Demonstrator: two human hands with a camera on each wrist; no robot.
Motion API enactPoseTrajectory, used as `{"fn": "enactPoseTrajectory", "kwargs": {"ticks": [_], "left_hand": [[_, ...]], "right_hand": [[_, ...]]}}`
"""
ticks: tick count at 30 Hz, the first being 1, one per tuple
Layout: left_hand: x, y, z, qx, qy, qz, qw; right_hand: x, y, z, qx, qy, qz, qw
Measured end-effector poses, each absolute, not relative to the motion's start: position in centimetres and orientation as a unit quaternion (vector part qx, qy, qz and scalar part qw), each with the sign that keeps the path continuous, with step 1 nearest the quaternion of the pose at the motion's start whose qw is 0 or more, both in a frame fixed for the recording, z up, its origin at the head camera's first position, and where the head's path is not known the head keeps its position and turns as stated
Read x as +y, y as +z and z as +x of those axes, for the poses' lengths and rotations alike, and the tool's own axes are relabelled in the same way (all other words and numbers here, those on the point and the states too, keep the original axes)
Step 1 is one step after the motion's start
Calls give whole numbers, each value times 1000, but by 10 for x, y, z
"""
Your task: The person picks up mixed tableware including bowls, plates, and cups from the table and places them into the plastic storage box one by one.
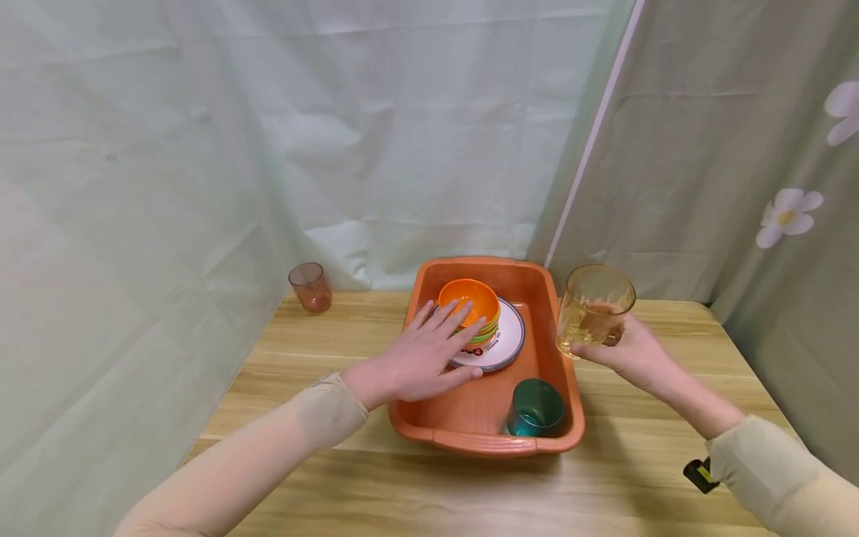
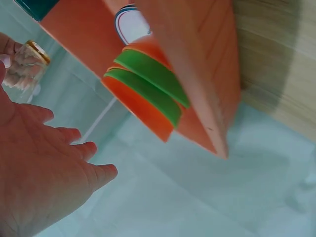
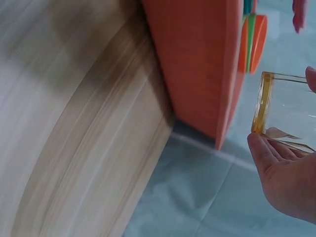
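Observation:
A yellow-tinted clear glass is held in my right hand, just right of the orange basin and above the table; the right wrist view shows thumb and fingers round the glass. My left hand hovers over the basin's left side with its fingers spread and nothing in them. Inside the basin, a stack of orange and green bowls sits on white plates. A teal glass stands in the basin's near right corner. In the left wrist view the bowls show beyond my fingers.
A reddish glass stands at the table's back left. The wooden table is bounded by pale curtains behind and at the sides. A small black object shows beside my right sleeve.

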State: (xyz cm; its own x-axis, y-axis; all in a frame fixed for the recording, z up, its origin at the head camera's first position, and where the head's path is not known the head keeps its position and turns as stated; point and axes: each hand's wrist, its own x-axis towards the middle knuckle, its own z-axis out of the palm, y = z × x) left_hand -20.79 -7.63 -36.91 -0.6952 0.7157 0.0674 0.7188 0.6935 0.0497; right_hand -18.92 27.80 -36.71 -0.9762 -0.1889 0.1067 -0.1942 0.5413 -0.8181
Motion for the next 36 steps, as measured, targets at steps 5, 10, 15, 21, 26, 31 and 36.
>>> {"fn": "enactPoseTrajectory", "kwargs": {"ticks": [5,10,15,21,26,31,36], "left_hand": [[-92,-373,-202,-922,-55,-383,18],[-106,-376,-197,-927,-59,-370,24],[-116,-380,-193,-929,-65,-364,24],[-119,-379,-192,-932,-70,-356,20],[-110,-372,-196,-927,-143,-346,-14],[-91,-360,-200,-884,-333,-314,-95],[-69,-348,-199,-835,-466,-265,-122]], "right_hand": [[258,-366,-187,-862,489,135,-6],[237,-367,-189,-851,498,167,-14],[217,-367,-192,-851,494,178,-24],[200,-368,-194,-860,474,190,-22],[192,-369,-195,-860,471,194,-24],[187,-370,-196,-861,465,203,-37],[182,-369,-196,-862,461,206,-46]]}}
